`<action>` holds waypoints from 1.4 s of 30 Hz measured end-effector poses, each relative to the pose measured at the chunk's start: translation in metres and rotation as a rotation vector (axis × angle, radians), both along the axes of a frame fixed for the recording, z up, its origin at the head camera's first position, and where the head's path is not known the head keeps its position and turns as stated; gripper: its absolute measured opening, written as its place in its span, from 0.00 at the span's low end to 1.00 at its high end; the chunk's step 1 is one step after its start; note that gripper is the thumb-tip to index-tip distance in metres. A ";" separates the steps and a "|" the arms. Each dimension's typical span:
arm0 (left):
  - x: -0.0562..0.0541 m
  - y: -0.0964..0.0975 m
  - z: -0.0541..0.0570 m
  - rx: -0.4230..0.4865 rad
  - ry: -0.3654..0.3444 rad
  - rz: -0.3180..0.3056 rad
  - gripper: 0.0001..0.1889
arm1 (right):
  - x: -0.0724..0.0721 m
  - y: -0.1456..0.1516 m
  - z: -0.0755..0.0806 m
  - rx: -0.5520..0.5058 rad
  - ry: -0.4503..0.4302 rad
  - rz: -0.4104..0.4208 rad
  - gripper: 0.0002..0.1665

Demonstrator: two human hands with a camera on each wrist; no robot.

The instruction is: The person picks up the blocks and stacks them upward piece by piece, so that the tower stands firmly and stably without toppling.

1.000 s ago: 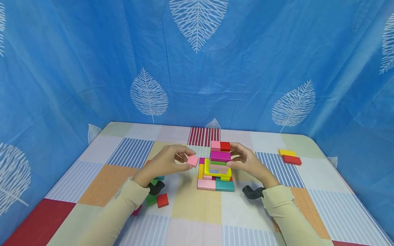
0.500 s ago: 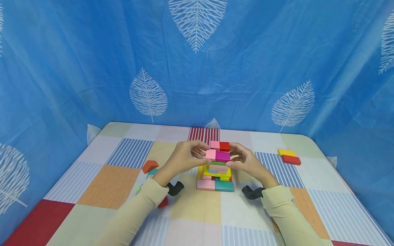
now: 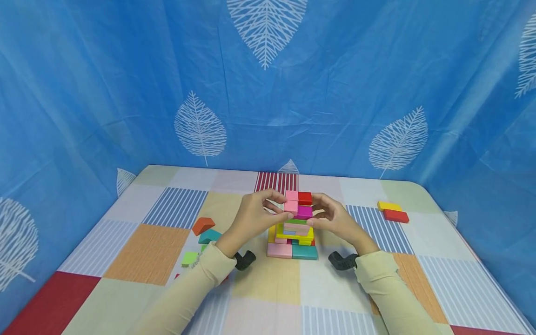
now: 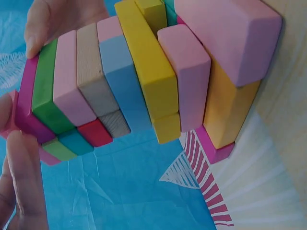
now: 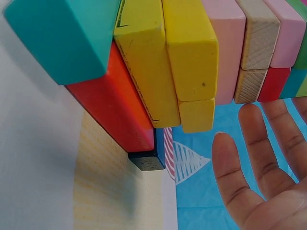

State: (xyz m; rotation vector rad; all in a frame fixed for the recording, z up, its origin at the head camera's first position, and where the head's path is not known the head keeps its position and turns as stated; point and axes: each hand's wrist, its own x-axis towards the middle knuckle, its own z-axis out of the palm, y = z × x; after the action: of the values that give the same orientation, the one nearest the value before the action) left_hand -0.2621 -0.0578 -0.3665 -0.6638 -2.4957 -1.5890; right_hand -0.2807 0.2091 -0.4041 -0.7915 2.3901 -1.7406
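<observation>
A tower of colored wooden blocks (image 3: 295, 236) stands mid-table, with pink and teal blocks at its front base. At its upper left my left hand (image 3: 255, 213) pinches a small pink block (image 3: 291, 207) between thumb and fingers, level with the magenta block (image 3: 304, 212) near the top. Another pink block (image 3: 291, 195) and a red block (image 3: 304, 198) sit at the back of the top. My right hand (image 3: 335, 217) curves along the tower's right side, thumb tip at the magenta block. In the right wrist view its fingers (image 5: 254, 134) extend loosely beside the tower's far side.
Left of the tower lie loose blocks, among them an orange one (image 3: 203, 225), a teal one (image 3: 209, 236) and a light green one (image 3: 190, 258), partly hidden by the left sleeve. A yellow block (image 3: 388, 205) and a red block (image 3: 396, 216) lie at the right.
My left hand has carried the pink block rightward and up from beside the tower to its top, next to the magenta block. My right hand has stayed at the tower's right side.
</observation>
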 end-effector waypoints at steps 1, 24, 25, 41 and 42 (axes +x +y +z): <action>0.000 0.001 0.000 -0.001 0.010 0.005 0.16 | 0.000 0.000 0.000 -0.002 0.000 0.001 0.37; 0.005 -0.076 -0.007 -0.339 -0.095 -0.432 0.14 | -0.001 -0.002 0.003 0.014 -0.035 -0.017 0.39; 0.007 -0.084 -0.008 -0.369 -0.115 -0.463 0.13 | -0.001 -0.002 0.003 0.013 -0.038 -0.018 0.39; 0.040 -0.131 -0.012 -0.672 -0.199 -0.408 0.27 | 0.000 -0.001 0.002 0.012 -0.032 -0.021 0.39; 0.041 -0.131 -0.012 -0.674 -0.195 -0.402 0.27 | 0.000 -0.001 0.002 0.012 -0.033 -0.021 0.39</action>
State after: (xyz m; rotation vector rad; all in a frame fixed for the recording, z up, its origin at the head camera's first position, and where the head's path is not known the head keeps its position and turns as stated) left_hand -0.2213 -0.1887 -0.3784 -1.1947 -3.2228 -0.8797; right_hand -0.2803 0.2080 -0.4023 -0.7322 2.3938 -1.7320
